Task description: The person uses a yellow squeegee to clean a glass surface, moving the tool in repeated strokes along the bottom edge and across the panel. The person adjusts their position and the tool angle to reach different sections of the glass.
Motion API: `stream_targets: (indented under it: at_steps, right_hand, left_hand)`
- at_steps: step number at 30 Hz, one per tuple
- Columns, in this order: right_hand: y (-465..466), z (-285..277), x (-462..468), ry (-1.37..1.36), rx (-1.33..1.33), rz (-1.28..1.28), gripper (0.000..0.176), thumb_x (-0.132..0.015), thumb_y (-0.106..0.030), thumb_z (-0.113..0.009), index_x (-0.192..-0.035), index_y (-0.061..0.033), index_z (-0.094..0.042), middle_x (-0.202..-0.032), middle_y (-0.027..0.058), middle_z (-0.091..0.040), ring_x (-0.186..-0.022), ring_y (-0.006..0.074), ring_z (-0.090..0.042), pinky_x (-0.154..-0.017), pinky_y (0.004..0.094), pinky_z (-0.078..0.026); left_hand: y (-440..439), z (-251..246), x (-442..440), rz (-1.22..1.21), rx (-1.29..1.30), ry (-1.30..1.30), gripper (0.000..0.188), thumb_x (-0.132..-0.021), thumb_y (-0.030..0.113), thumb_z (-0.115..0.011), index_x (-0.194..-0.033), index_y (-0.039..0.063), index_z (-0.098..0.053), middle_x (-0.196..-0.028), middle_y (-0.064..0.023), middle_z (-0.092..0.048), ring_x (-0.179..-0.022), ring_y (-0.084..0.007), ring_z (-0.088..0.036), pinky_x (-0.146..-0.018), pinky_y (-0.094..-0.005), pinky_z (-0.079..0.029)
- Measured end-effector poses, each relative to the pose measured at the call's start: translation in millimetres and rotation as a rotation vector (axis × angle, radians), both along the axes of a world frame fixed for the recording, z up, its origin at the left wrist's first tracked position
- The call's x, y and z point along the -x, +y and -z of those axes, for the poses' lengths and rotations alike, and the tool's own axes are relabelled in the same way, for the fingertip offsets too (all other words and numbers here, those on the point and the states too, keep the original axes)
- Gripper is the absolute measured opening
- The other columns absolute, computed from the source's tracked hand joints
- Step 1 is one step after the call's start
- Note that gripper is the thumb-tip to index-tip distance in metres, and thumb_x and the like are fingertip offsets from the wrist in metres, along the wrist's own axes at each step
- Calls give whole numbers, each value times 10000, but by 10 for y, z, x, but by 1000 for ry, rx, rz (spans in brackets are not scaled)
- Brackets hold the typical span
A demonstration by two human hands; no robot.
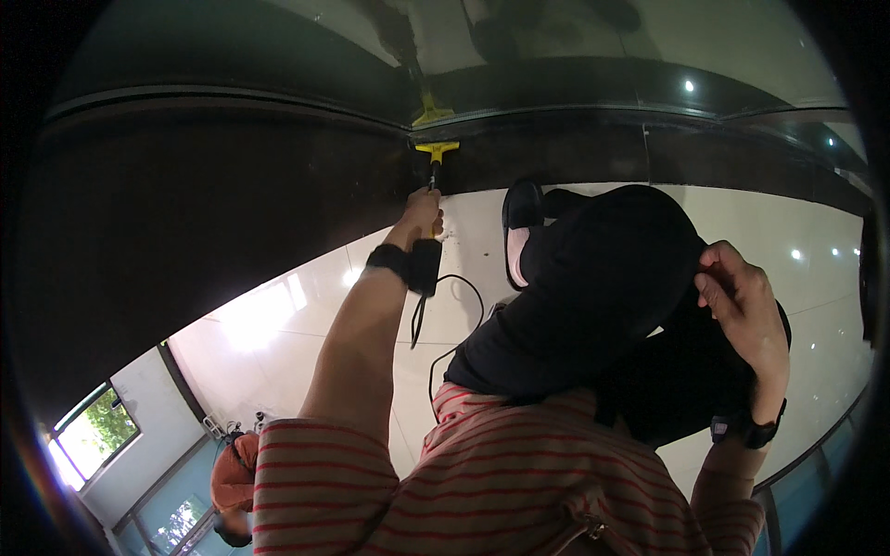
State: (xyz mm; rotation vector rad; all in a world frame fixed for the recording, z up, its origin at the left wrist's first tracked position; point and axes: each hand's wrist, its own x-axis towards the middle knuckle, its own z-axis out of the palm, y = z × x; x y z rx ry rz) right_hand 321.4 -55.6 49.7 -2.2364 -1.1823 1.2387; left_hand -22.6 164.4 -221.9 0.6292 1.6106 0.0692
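My left hand (423,210) is closed around the handle of a yellow-headed scraper (437,149). The scraper's wide head lies on a dark ledge (542,149) near an inner corner, just in front of a glass pane (556,76) that mirrors it. A black strap with a box and a cable is on my left wrist. My right hand (744,299) rests by my bent knee in black trousers (612,278), its fingers curled and thumb near the index finger. Whether it pinches the cloth I cannot tell. A black band with a small device circles my right wrist.
A dark panel (208,229) runs along the left. Pale glossy floor tiles (466,313) lie under me, with small crumbs near the left hand and a black cable (480,299) looping above them. At lower left, a person in orange (233,472) is bent down near a window.
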Motion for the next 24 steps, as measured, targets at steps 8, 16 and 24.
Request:
stream_targets:
  at_steps: [8,16,24]
  right_hand:
    - [9,23,-36,-27,19,-8,70,-877,-43,-591,-910,-26,-531,-678,110,-600,-611,177,-600,-586,295,-450]
    - [-105,128,-37,-23,-27,-10,66,-888,-65,-581,-894,-34,-522,-642,84,-573,-581,167,-565,-577,293,-431]
    - [-232,167,-69,22,-89,-34,52,-898,-60,-550,-916,-35,-508,-632,35,-530,-570,110,-513,-536,258,-397]
  left_hand:
    - [-208,171,174,-34,41,88,100,-947,228,-460,-1013,167,-417,-611,-65,-401,-393,-130,-311,-343,-287,-253]
    - [-938,235,647,59,126,137,287,-925,256,-438,-1203,199,-485,-615,-53,-426,-388,-134,-354,-342,-301,-346]
    - [-1564,-40,882,26,147,104,350,-934,268,-463,-1276,192,-466,-617,-37,-442,-370,-109,-344,-325,-274,-312]
